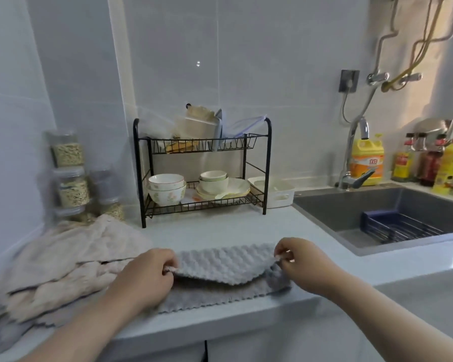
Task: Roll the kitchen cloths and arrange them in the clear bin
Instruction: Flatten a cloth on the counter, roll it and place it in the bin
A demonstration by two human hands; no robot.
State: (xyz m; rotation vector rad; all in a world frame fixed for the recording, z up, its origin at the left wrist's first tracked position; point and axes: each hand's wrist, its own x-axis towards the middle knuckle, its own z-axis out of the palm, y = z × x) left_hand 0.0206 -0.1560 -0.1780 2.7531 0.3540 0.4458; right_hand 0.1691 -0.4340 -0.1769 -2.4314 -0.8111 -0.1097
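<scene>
A grey textured kitchen cloth (pixel 225 267) lies on the white counter near its front edge, with its far half folded over toward me. My left hand (pixel 144 278) pinches the folded edge at the cloth's left side. My right hand (pixel 296 259) pinches the same edge at the right corner. A heap of beige cloths (pixel 66 259) lies to the left of the grey one, resting on more grey cloth at the far left edge (pixel 0 333). No clear bin is in view.
A black two-tier dish rack (pixel 202 168) with bowls and plates stands behind the cloth. Stacked jars (pixel 71 176) sit at the left wall. A white basket (pixel 275 192) stands beside the dark sink (pixel 377 218), with bottles (pixel 366 160) behind it.
</scene>
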